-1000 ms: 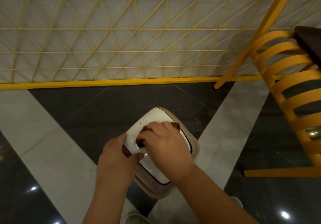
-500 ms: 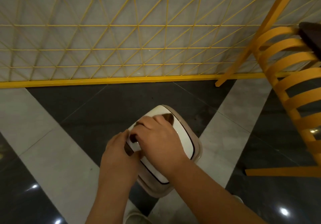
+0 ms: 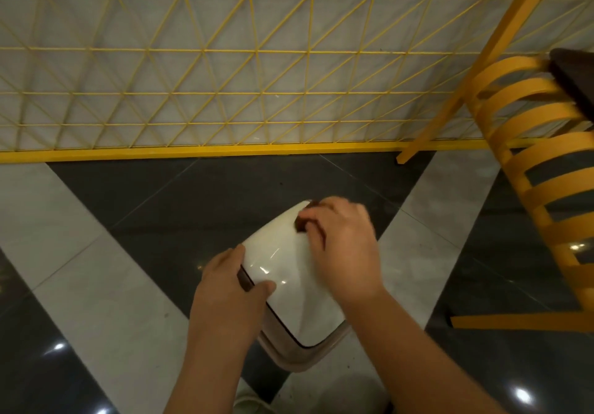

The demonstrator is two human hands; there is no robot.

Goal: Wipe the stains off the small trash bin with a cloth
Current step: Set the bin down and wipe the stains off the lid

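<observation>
Trash bin [image 3: 291,288] stands on the floor [image 3: 80,272] between the person's two arms, sitting where a dark tile meets a pale stripe. It is small, with a beige rim and a glossy white lid that covers it, so I cannot see what is inside. Light glints on the near-left part of the lid.

The left hand [image 3: 229,291] steadies the bin on its left side: the thumb lies over the lid's edge, and the fingers curl around the rim, so it grips the bin. The forearm comes up from the near edge of the view.

The right hand [image 3: 345,249] is on the far-right part of the lid, palm down and blurred. Its fingers [image 3: 316,227] are bent around a dark brown cloth [image 3: 301,224], of which only a small piece shows at the fingertips, pressed against the white surface near the lid's far corner.

Beyond the bin, a yellow wire fence [image 3: 225,92] of triangles stands in front of a pale wall, with a yellow bar along its base. At the right, a yellow slatted chair [image 3: 543,195] stands well apart from the bin. The toe of a pale shoe [image 3: 247,404] shows at the near edge, below the bin.
</observation>
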